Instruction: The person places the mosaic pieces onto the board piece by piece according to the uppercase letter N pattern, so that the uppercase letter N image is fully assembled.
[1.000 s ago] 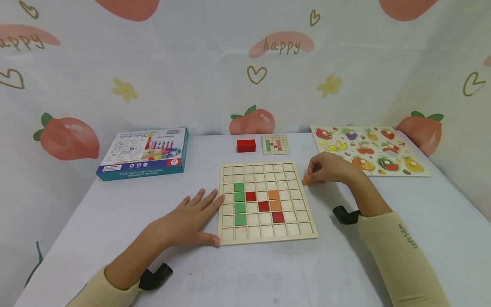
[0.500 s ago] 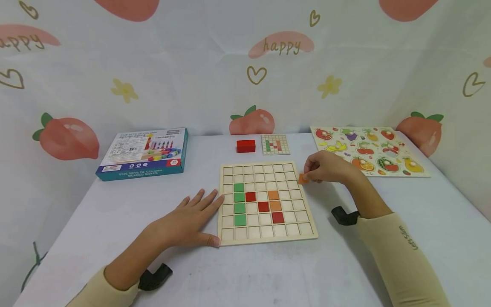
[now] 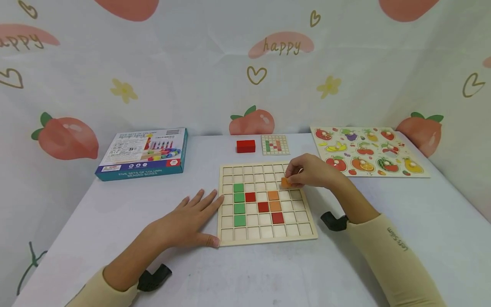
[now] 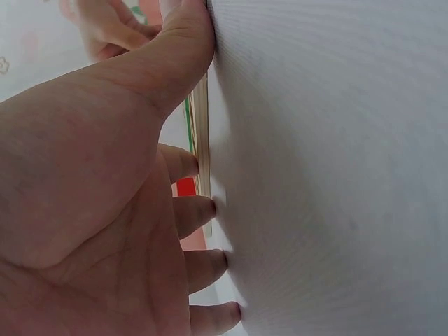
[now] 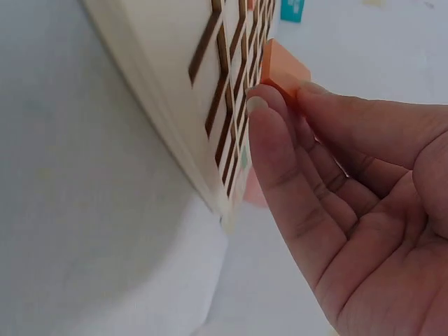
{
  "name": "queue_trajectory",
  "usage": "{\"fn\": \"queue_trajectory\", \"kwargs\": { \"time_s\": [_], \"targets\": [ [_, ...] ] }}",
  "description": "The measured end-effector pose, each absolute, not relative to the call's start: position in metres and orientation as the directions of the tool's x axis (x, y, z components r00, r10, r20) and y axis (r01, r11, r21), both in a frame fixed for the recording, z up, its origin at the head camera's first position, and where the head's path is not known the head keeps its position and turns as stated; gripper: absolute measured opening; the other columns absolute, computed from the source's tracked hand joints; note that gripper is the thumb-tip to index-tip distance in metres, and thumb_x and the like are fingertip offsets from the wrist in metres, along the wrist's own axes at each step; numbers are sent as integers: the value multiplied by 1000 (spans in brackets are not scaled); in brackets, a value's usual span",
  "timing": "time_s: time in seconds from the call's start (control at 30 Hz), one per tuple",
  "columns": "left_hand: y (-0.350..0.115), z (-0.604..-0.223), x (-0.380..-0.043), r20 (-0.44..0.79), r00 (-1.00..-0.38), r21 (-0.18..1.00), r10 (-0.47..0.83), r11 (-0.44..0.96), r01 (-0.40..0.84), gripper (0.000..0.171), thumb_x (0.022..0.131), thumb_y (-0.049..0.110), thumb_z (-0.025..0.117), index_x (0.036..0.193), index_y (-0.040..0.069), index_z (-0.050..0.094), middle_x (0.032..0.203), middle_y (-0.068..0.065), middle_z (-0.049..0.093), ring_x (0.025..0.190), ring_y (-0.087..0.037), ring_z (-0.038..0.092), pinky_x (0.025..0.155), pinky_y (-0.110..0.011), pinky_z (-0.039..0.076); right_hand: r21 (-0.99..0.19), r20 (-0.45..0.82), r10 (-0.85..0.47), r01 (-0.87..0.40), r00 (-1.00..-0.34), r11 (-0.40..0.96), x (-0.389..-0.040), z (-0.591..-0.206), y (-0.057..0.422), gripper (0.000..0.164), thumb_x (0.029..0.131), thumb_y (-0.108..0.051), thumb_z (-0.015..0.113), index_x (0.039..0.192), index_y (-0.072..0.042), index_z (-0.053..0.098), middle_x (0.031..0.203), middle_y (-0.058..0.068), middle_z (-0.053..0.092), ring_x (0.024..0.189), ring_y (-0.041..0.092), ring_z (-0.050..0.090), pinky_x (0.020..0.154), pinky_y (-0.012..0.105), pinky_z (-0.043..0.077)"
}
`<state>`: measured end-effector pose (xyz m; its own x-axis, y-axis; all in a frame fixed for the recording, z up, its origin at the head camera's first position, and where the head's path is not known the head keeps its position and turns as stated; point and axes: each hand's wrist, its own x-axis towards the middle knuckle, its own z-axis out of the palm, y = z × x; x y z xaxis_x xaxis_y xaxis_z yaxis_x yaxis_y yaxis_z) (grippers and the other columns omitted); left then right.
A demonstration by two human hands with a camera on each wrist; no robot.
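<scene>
A wooden grid board (image 3: pixel 235 233) lies on the table between the hands. It bears a column of green tiles (image 3: pixel 239 208), a diagonal of red tiles (image 3: pixel 263 207) and two orange tiles (image 3: pixel 275 206). The right hand (image 3: pixel 312 171) pinches another orange tile (image 5: pixel 283 68) between thumb and finger, over the board's upper right squares. The left hand (image 3: pixel 184 224) lies with fingers spread straight, its thumb and fingertips at the board's left edge. In the left wrist view its fingertips (image 4: pixel 225 260) rest on the table.
Behind the board stand a red block (image 3: pixel 246 146) and a small pattern card (image 3: pixel 275 145). A blue-edged box (image 3: pixel 143 155) lies at back left, a fruit picture board (image 3: pixel 368 151) at back right. A printed cloth (image 3: pixel 199 76) hangs behind the table.
The right hand has carried the orange tile leftward, from beside the board's right edge to over its upper right squares. The left hand has stayed in place.
</scene>
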<state>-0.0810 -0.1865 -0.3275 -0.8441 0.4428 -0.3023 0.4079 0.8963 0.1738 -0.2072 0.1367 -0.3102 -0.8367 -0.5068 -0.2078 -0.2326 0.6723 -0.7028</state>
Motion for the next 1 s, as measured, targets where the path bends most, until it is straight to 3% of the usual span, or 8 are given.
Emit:
{"fn": "queue_trajectory", "kwargs": {
  "time_s": [0.4,0.7,0.83,1.0],
  "targets": [
    [-186,-327,-81,-315,-844,169,434,901,400,105,61,79,46,146,28,9,151,1,4,135,-30,-1,103,-55,10,-642,-208,-547,-309,-811,702,-207,-310,110,5,80,-8,69,80,-6,64,71,3,59,63,18,55,57,28,49],
    [-187,-327,-80,-313,-844,178,435,900,398,105,61,79,47,146,29,8,151,1,4,135,-30,-1,103,-55,10,-554,-173,-558,-388,-812,736,-205,-311,96,6,79,-13,70,75,-13,65,68,-1,59,68,16,52,58,27,45],
    [-188,-327,-81,-309,-842,178,442,897,405,105,62,79,46,146,28,9,151,0,4,135,-31,-1,103,-56,10,-529,-170,-559,-404,-811,747,-203,-312,97,3,80,-17,69,80,-14,68,72,-3,60,72,17,52,63,28,45],
    [-188,-327,-81,-314,-841,172,442,897,407,105,62,80,46,146,29,8,151,2,3,135,-29,-1,103,-55,10,-509,-149,-543,-407,-826,758,-197,-311,104,12,82,-20,66,92,-13,68,75,-2,59,74,17,52,64,28,45]
  ]
}}
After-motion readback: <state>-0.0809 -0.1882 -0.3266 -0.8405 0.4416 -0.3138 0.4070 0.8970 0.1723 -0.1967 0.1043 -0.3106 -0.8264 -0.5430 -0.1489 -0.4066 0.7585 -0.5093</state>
